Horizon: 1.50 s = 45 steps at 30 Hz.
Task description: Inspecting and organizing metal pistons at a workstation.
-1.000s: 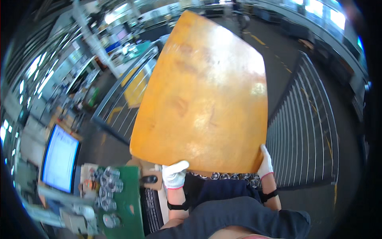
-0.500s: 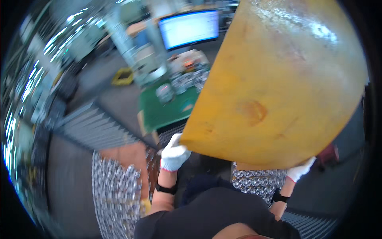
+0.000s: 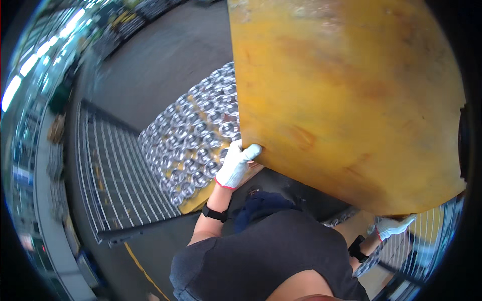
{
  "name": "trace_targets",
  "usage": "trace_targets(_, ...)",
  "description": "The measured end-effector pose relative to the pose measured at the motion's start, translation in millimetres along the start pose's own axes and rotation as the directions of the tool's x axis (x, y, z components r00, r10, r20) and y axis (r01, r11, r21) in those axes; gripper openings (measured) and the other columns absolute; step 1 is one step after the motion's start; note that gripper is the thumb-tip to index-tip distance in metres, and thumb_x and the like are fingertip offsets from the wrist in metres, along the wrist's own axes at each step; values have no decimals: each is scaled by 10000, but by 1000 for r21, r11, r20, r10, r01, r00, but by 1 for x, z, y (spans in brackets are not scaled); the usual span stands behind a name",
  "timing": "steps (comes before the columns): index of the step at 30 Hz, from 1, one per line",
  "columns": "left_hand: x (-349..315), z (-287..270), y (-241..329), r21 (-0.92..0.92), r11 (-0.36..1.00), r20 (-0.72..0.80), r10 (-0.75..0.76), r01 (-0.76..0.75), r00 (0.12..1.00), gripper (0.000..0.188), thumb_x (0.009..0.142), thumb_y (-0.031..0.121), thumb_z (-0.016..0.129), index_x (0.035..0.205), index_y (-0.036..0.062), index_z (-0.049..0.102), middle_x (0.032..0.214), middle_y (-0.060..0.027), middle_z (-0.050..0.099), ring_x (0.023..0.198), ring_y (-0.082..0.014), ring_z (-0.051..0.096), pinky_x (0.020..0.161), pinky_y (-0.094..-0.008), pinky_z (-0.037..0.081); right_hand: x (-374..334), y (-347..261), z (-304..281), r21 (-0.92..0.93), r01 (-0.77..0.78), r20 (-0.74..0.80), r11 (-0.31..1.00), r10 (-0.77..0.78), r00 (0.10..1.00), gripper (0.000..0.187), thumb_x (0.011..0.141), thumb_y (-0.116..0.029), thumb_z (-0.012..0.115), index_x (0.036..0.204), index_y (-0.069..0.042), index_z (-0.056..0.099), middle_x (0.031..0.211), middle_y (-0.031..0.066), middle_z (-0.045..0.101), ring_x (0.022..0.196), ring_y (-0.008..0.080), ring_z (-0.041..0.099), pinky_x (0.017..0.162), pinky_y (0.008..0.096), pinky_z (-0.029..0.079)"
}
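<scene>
A large yellow-orange sheet [image 3: 346, 105], stained and slightly shiny, is held up before me and fills the right half of the view. White gloves cover both hands. At its lower left corner my left hand [image 3: 235, 164] grips the sheet, thumb over the face and the other fingers largely hidden behind. My right hand [image 3: 394, 227] supports the lower right edge, its fingers partly covered by the sheet. Rows of shiny round metal parts [image 3: 191, 135] lie on a yellowish layer [image 3: 201, 196] beyond my left hand, partly hidden by the sheet.
A dark-framed wire mesh panel [image 3: 125, 175] stands left of the metal parts. Another wire mesh side [image 3: 427, 228] shows near my right hand. A yellow line [image 3: 143, 268] runs along the dark floor. Racks and bright lights line the far left.
My view has turned, and the monitor and green table are out of sight. The sheet has stayed in both hands, now above metal parts beside the wire panel.
</scene>
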<state>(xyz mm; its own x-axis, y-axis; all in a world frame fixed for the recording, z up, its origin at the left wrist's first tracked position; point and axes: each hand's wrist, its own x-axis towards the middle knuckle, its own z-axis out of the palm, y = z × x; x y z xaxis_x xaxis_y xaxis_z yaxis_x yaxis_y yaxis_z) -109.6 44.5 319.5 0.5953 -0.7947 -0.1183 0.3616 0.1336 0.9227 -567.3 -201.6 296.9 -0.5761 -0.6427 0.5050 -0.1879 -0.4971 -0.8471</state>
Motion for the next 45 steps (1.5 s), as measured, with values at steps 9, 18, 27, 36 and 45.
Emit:
trace_targets(9, -39, -152, -38, -376, 701, -853, -7, -606, 522, 371, 1016, 302, 538, 1246, 22, 619, 1194, -58, 657, 1122, -204, 605, 981, -349, 474, -152, -2, 265, 134, -443, 713, 886, 224, 665, 419, 1008, -238, 525, 1211, 114, 626, 1192, 143, 656, 1060, 204, 607, 962, 348, 475)
trace_targets(18, -108, -179, -83, -1, 982, -974, 42, 189, -223, 657, 1035, 501, 408, 915, -99, 649, 769, -152, 648, 678, -240, 572, 653, -388, 454, -300, 33, 362, -339, -501, 908, 796, 417, 49, 281, 936, -139, 628, 1095, 84, 692, 1037, 76, 687, 983, 149, 594, 943, 303, 446)
trace_targets(27, -128, -212, -108, -33, 957, -939, -128, -288, -320, 475, 1026, 381, 517, 1043, -72, 659, 926, -71, 687, 765, -142, 595, 693, -295, 470, -391, 32, 401, -462, -389, 884, 797, 384, -265, 329, 884, -165, 681, 1061, 112, 682, 980, 78, 673, 921, 144, 565, 860, 298, 453)
trace_targets(36, -180, -341, -123, -143, 982, -939, -173, -121, -298, 447, 975, 388, 592, 1083, -36, 682, 983, -72, 689, 816, -164, 597, 725, -303, 474, -523, 35, 385, -547, -418, 835, 725, 436, -336, 229, 850, -122, 698, 1002, 48, 687, 960, 54, 671, 886, 148, 567, 827, 304, 453)
trace_targets(45, -182, -305, -177, -478, 388, -744, -656, -788, 128, 301, 995, 377, 471, 1117, 132, 596, 1045, -17, 636, 812, -190, 588, 769, -405, 522, -522, 75, 378, -235, 433, 653, 870, 471, -593, 572, 852, -370, 694, 1225, 57, 616, 1074, 153, 702, 962, 228, 658, 844, 343, 495)
